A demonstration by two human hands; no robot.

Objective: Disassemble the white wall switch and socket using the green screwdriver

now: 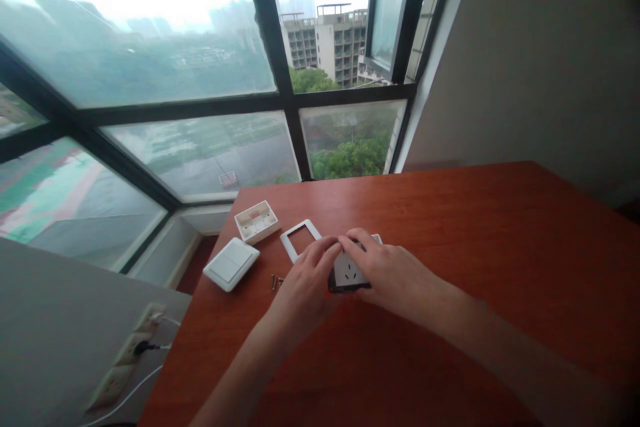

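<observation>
Both my hands meet over a white wall socket (346,271) with a dark underside, which lies on the red-brown table (475,240). My left hand (306,283) pinches the socket's left edge with bent fingers. My right hand (385,270) curls over its top and right side. Part of the socket is hidden under my fingers. An empty white cover frame (295,240) lies just left of my hands.
A white back box (257,221) and a white rocker switch (231,263) sit near the table's left corner, with small screws (276,281) beside them. A power strip with a white cable (131,355) lies on the ledge below. Large windows (200,80) stand behind.
</observation>
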